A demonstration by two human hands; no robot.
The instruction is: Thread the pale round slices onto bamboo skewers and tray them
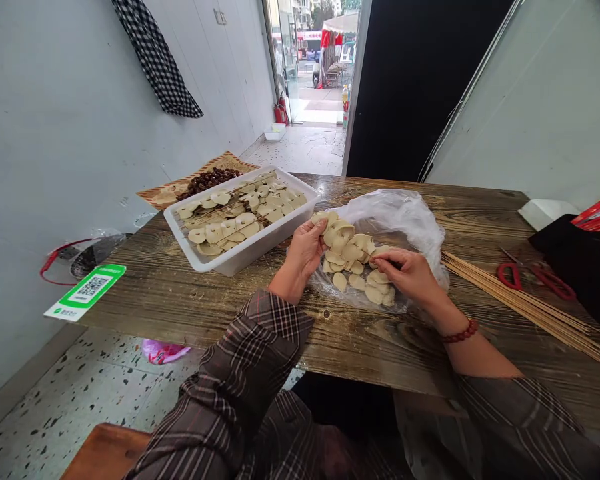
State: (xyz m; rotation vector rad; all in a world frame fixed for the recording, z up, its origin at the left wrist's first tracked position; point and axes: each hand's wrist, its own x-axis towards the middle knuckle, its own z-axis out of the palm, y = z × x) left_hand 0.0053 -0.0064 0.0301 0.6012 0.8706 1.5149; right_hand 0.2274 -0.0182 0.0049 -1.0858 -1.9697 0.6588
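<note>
Pale round food slices threaded on a skewer (341, 235) are held up between my hands. My left hand (307, 247) is closed around the slices at the left end. My right hand (404, 268) pinches the thin stick near its other end. Beneath them, loose pale slices (375, 288) lie on a clear plastic bag (405, 217) spread on the table. To the left stands a white plastic tub (225, 265) holding several rows of skewered slices (230, 230).
Bamboo skewers (520, 300) lie to the right beside red-handled scissors (535, 277). Behind the tub, dark brown pieces (210, 181) rest on patterned paper (160, 195). A QR-code card (87, 292) sits at the wooden table's (190, 300) left edge. A black holder (575, 260) stands far right.
</note>
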